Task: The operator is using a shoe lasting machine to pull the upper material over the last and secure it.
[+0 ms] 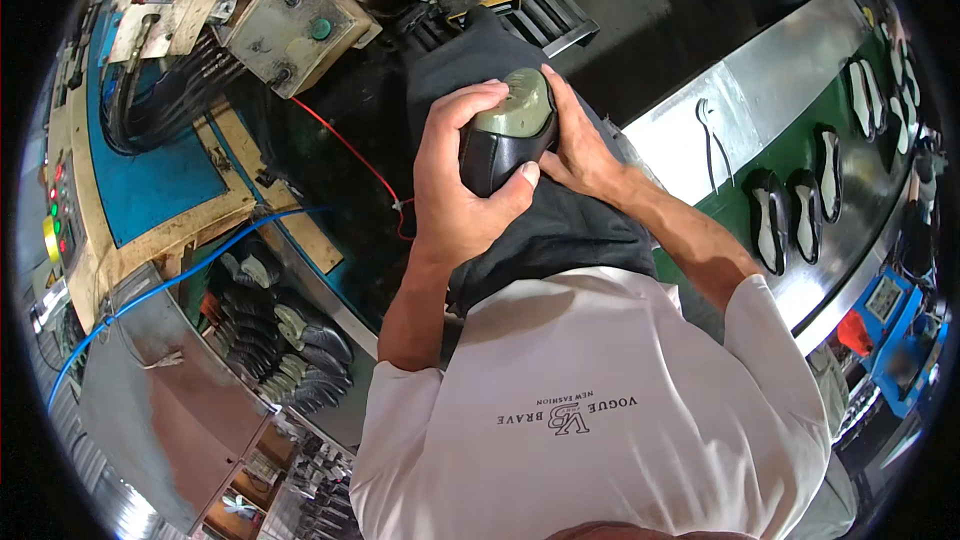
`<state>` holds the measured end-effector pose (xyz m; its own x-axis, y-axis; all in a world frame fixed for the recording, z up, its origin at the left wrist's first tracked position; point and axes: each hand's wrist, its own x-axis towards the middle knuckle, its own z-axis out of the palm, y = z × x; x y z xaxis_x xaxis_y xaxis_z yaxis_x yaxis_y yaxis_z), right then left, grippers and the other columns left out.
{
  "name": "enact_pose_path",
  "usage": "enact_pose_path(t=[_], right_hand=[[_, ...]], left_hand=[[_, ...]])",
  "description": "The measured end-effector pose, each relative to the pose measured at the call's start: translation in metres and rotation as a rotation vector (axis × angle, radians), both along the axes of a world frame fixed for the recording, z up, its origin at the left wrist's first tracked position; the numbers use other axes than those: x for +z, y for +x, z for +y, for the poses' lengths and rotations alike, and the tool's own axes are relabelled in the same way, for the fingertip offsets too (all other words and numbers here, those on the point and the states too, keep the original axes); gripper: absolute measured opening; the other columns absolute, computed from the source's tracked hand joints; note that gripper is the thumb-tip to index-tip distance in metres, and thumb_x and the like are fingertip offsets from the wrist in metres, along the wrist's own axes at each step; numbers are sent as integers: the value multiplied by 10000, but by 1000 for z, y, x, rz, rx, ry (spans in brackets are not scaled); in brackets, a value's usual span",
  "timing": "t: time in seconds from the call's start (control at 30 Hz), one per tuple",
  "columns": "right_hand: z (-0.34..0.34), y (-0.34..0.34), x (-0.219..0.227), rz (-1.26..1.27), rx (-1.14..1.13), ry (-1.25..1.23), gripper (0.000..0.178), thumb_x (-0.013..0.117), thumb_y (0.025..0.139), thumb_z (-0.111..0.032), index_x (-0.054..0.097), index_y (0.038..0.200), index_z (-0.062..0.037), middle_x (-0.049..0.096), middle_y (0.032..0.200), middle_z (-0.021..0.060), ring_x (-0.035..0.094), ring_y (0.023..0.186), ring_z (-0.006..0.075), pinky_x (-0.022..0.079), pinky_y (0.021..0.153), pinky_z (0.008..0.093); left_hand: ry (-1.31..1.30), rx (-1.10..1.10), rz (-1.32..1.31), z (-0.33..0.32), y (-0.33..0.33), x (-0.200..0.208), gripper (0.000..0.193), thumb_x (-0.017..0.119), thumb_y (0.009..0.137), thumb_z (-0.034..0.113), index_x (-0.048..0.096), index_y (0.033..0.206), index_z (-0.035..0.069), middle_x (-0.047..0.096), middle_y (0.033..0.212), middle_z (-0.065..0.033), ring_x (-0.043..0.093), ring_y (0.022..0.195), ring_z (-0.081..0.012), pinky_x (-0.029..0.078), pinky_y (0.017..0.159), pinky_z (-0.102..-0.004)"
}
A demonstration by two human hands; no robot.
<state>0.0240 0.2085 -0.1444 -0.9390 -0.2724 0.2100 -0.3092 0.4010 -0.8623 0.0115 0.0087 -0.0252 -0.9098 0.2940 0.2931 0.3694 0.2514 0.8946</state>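
Note:
I hold a black shoe upper stretched over an olive-green last [512, 120] in front of my chest, sole side up. My left hand [462, 180] wraps around its left side, thumb pressed on the black leather near the toe. My right hand [580, 145] grips the right side, fingers along the green bottom edge. Both hands are closed on the shoe.
To the right runs a green conveyor with a metal rim [770, 70] carrying several black shoes on lasts [768, 220]. Pliers [708, 130] lie on the metal rim. A machine with a control box [295, 25] stands ahead left. A bin of black shoe uppers [285, 340] sits lower left.

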Motion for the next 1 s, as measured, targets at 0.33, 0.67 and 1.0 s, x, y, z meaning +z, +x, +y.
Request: enact_pose_path(t=[0.33, 0.67, 1.0], right_hand=[[3, 3, -14, 16, -51, -46, 1194, 864, 785, -51, 90, 1693, -10, 464, 1472, 310, 485, 1369, 503, 390, 1198, 527], [26, 10, 88, -750, 189, -297, 1094, 843, 931, -446, 225, 1666, 78, 484, 1554, 317, 441, 1507, 366, 355, 1248, 415], [7, -57, 107, -528, 220, -558, 606, 469, 1154, -491, 598, 1498, -10, 623, 1461, 163, 558, 1348, 232, 390, 1194, 348]], left_hand=[[7, -57, -7, 12, -9, 4, 606, 774, 753, 33, 586, 1329, 11, 651, 1344, -162, 606, 1313, -281, 447, 1170, -431], [930, -148, -607, 2, -55, -39, 631, 534, 1122, 497, 519, 1542, 26, 617, 1471, -165, 603, 1328, -253, 458, 1172, -427], [684, -38, -531, 23, -44, -55, 561, 398, 1174, 489, 654, 1338, 17, 650, 1321, -81, 577, 1264, -186, 414, 1154, -352]])
